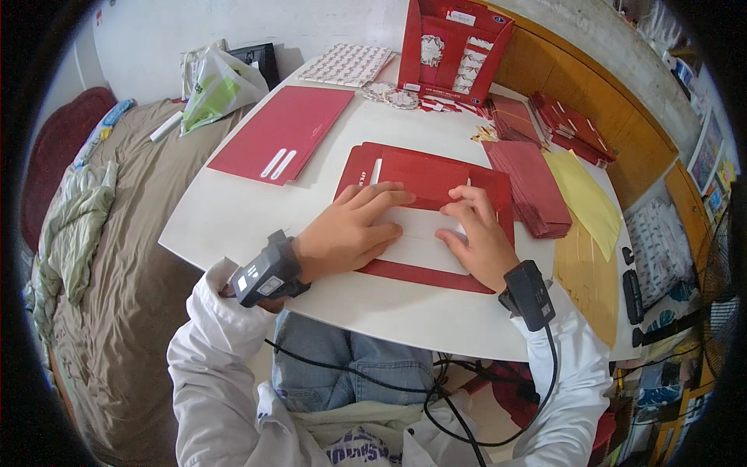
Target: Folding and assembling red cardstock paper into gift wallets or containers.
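Near the front middle of the white table lies a flat red card sleeve (436,279) with a white panel (424,243) across its middle. My left hand (350,229) rests flat on the left part of it, fingers stretched out towards the white panel. On the right side of the same panel, my right hand (481,241) touches down with its fingers bent and its thumb apart. Neither hand grips anything that I can see. A dark red sheet (416,175) lies across the sleeve's upper part, beyond my fingers. My hands hide parts of the sleeve's edges.
Red card sheets (280,132) lie at the left. Behind stand a red display box (451,58) and a patterned sheet stack (348,64). Red wallets (533,187), a yellow sheet (583,198) and tan sheets (587,284) lie at the right. Black cables (436,389) hang below.
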A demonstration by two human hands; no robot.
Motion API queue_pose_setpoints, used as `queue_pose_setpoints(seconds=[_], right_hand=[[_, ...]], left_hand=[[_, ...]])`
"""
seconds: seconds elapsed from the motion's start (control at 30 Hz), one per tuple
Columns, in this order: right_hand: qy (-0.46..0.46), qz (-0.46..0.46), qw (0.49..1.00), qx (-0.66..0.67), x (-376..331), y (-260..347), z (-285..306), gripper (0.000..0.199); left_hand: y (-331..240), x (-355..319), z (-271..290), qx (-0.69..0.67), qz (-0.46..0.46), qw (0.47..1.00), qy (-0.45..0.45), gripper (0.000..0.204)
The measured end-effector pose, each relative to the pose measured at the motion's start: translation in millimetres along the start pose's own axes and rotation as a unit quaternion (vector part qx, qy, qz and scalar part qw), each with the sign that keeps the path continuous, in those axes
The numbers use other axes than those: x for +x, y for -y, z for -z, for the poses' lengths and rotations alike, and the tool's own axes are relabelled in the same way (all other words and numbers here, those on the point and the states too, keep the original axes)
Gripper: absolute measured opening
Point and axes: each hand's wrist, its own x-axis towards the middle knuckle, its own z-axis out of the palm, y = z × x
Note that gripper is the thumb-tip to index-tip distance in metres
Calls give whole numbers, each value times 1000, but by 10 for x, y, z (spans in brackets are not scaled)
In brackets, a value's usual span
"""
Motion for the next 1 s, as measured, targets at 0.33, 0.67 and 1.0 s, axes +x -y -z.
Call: queue_pose_setpoints(seconds=[0.33,0.67,1.0], right_hand=[[-5,-3,991,-134,-8,35,-3,27],[-14,129,969,-210,-31,136,43,23],[-12,187,967,-171,-8,112,20,22]], left_hand=[[23,-3,-47,117,-95,989,0,25],[11,13,-91,74,-74,994,-19,29],[-1,37,-74,77,-71,994,-15,27]])
